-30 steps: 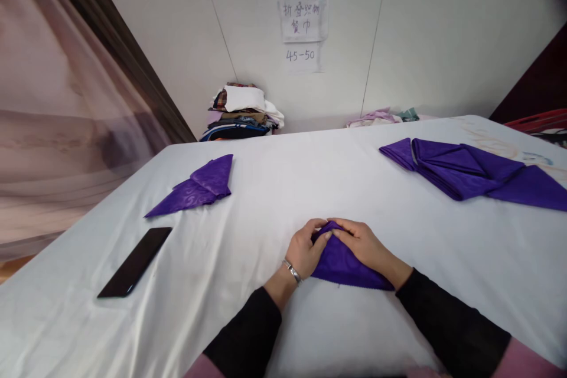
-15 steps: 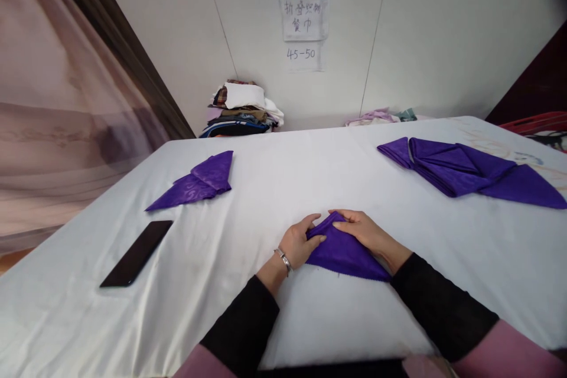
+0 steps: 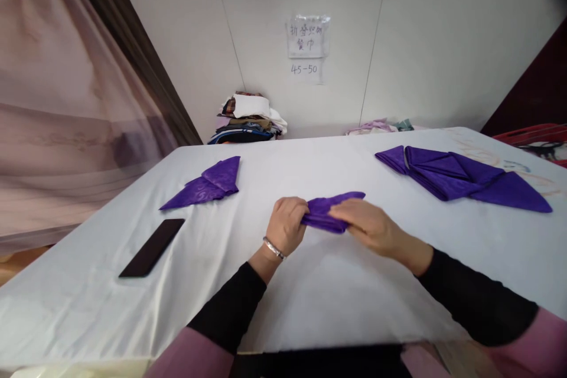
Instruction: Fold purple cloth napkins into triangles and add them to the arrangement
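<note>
A folded purple cloth napkin [image 3: 322, 212] is held between both hands above the white-covered table, in a narrow bundle with its tip toward the upper right. My left hand [image 3: 287, 224], with a silver bracelet at the wrist, is closed around the napkin's left end. With fingers closed, my right hand [image 3: 367, 221] grips the napkin's near right side; the fingertips are partly hidden and slightly blurred. Parts of the napkin lie behind the fingers.
Another folded purple napkin [image 3: 206, 184] lies at the left, with a dark phone-like slab [image 3: 152, 248] nearer me. Several folded purple napkins [image 3: 460, 176] lie at the right. Behind the white tablecloth [image 3: 310, 156] are a clothes pile [image 3: 248, 121] and a wall with paper signs [image 3: 306, 47].
The napkin has gone from a flat triangle to a narrow, gathered bundle, lifted slightly. Both hands have closed on it, the right with its palm turned down. The camera view has shifted a little.
</note>
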The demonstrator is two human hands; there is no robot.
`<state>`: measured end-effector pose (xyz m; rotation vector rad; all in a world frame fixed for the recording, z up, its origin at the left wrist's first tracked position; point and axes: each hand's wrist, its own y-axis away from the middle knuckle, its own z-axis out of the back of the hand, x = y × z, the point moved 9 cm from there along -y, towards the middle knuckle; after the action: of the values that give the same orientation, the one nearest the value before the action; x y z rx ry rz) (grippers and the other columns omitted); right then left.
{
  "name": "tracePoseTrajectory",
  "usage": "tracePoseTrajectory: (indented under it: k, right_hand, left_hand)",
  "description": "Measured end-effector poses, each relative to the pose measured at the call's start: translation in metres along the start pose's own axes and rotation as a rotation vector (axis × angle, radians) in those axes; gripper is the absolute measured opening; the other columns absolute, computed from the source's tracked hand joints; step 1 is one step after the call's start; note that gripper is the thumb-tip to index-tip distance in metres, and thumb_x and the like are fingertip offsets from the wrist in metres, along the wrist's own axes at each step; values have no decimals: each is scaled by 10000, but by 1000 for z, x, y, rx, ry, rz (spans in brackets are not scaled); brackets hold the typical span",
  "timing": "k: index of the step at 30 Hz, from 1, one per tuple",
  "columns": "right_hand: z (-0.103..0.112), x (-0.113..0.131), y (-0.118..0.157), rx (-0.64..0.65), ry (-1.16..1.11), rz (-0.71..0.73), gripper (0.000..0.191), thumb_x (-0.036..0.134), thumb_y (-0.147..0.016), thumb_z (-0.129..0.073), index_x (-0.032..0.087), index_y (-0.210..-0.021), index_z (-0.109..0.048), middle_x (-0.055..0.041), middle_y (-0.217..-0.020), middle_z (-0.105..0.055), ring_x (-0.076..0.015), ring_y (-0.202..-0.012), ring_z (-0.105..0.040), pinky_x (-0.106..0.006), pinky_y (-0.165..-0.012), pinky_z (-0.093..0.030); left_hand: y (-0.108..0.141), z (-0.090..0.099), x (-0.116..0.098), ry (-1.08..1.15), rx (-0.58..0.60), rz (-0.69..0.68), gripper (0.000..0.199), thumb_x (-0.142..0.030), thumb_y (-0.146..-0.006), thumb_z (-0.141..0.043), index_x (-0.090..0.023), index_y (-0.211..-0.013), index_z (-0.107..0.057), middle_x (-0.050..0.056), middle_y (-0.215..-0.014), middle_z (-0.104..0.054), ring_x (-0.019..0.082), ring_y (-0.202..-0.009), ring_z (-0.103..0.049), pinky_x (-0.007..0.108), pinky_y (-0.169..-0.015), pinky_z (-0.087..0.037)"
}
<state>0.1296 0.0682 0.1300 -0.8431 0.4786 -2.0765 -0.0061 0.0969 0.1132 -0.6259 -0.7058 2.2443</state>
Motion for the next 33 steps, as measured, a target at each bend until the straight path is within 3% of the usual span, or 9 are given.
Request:
tracePoseTrajectory:
  k: [2,4,7,10,15,21,25,29,33]
  right_hand:
    - [-31,8,27,154,44,58,320,140,-870,-427,197,-1133,-600,-82,-1107,-652,-197,-1054,-575,-420,-949,-421]
    - [-62,7,57,300,46,25,339,128,-874,-403,197,-1144,-596,-90,-1156,-627,-203,-1114,-541,-429,-972,-402]
    - [-82,-1,85,395,-7,-102,371,177,-876,-441,208,-1236,-529,-101,-1281,-535,-221,-1234,-426,-464,-1041,-308]
    - [-82,-1,90,419,-60,-159,391,237,-886,-454,221,-1275,-491,-94,-1320,-497,-227,-1266,-382,-475,-1064,-264]
    - [-73,1,81,409,-71,-172,358,317,-898,-453,222,-1233,-537,-78,-1290,-530,-225,-1247,-407,-447,-1065,-285]
    - [-67,-8,66,251,-107,-252,305,342,-891,-469,214,-1140,-588,-67,-1137,-617,-196,-1087,-527,-357,-946,-431]
    - [-70,-7,59,161,-37,-306,300,375,-841,-543,199,-1076,-601,-84,-1042,-607,-217,-960,-551,-376,-846,-463]
    - [-78,-2,56,152,72,-305,262,339,-811,-568,191,-1025,-597,-84,-943,-594,-234,-874,-535,-405,-773,-451]
    - [-83,-2,52,174,159,-310,178,262,-799,-546,185,-950,-602,-70,-868,-587,-227,-832,-527,-380,-746,-429]
  left_hand:
    - [23,-18,-7,-16,141,-72,217,-44,-723,-465,-174,-862,-570,70,-937,-635,200,-936,-558,392,-863,-408]
    - [49,-35,-9,19,265,-88,290,-17,-698,-448,-178,-902,-577,78,-991,-638,197,-969,-564,402,-891,-412]
    - [76,-41,-4,79,311,-20,417,-4,-691,-437,-196,-1041,-560,84,-1134,-608,195,-1070,-540,436,-955,-388]
    - [83,-31,2,134,264,48,414,-40,-732,-451,-216,-1091,-556,77,-1157,-609,201,-1096,-538,453,-953,-407]
    - [78,-16,9,170,115,173,218,-208,-797,-547,-220,-1003,-616,65,-1043,-664,207,-1038,-575,418,-898,-467]
    - [79,-7,10,65,13,218,201,-192,-812,-532,-210,-990,-623,72,-1048,-653,210,-993,-581,420,-862,-474]
    - [92,7,19,32,-67,362,210,-174,-816,-509,-213,-999,-606,62,-1019,-640,190,-935,-584,390,-834,-477]
    - [107,4,20,64,-22,513,136,-170,-812,-498,-209,-869,-616,29,-849,-643,156,-762,-593,338,-730,-492]
    - [107,-11,11,36,79,494,158,-177,-803,-514,-211,-907,-627,45,-907,-641,185,-857,-586,364,-771,-485]
